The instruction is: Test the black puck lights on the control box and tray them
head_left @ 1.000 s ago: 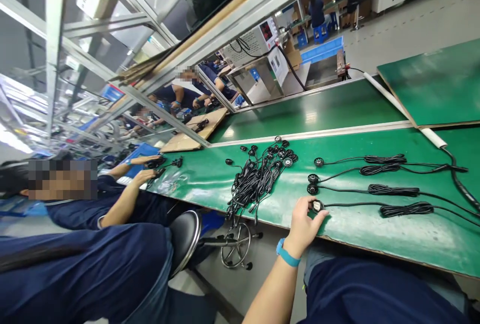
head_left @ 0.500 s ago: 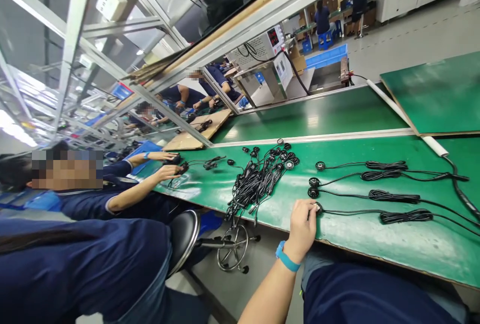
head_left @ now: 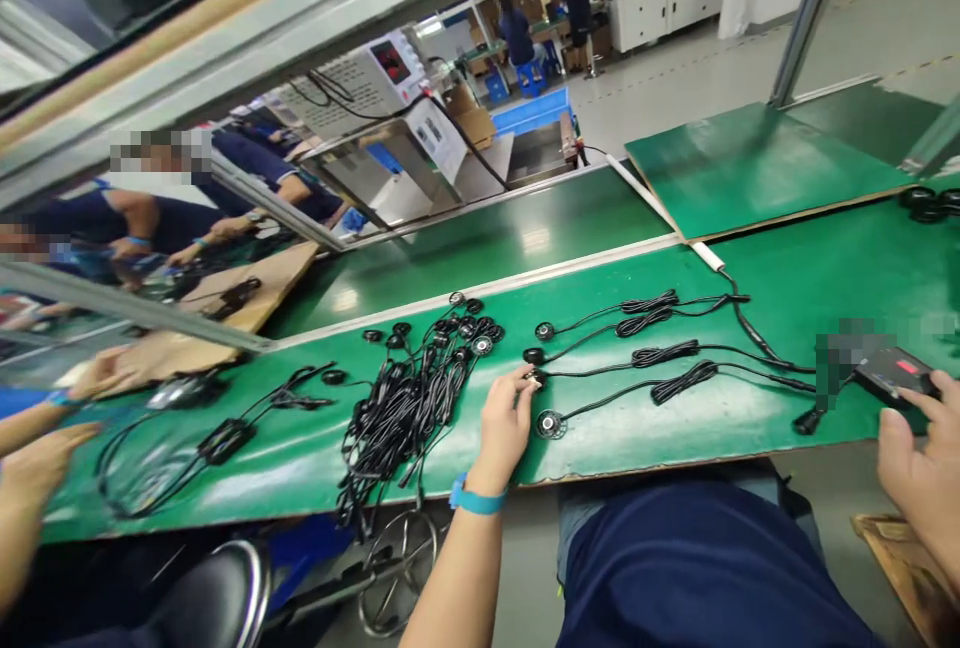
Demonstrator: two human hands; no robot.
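My left hand [head_left: 504,418], with a blue band at the wrist, pinches a small round black cable end [head_left: 536,378], partly hidden by the fingertips. Its lead runs right to a tied black cable bundle [head_left: 665,354]. Just below the hand lies another round cable end [head_left: 550,424], its pale centre facing up. Two more round ends [head_left: 544,331] are above the fingers. At the far right my right hand [head_left: 926,453] has its fingers apart, the fingertips at the near edge of a black box [head_left: 892,370] with a red display. Part of the box is blurred out.
Left of my left hand a tangled pile of black cables [head_left: 409,403] hangs over the edge of the green table [head_left: 600,448]. A co-worker's hands [head_left: 52,458] are at the far left, near a cable with a black block [head_left: 226,440]. A raised green board [head_left: 750,173] stands behind.
The view has swung right, bringing my right hand and the black box into sight. My left hand has gone from the nearest round cable end to the one above it.
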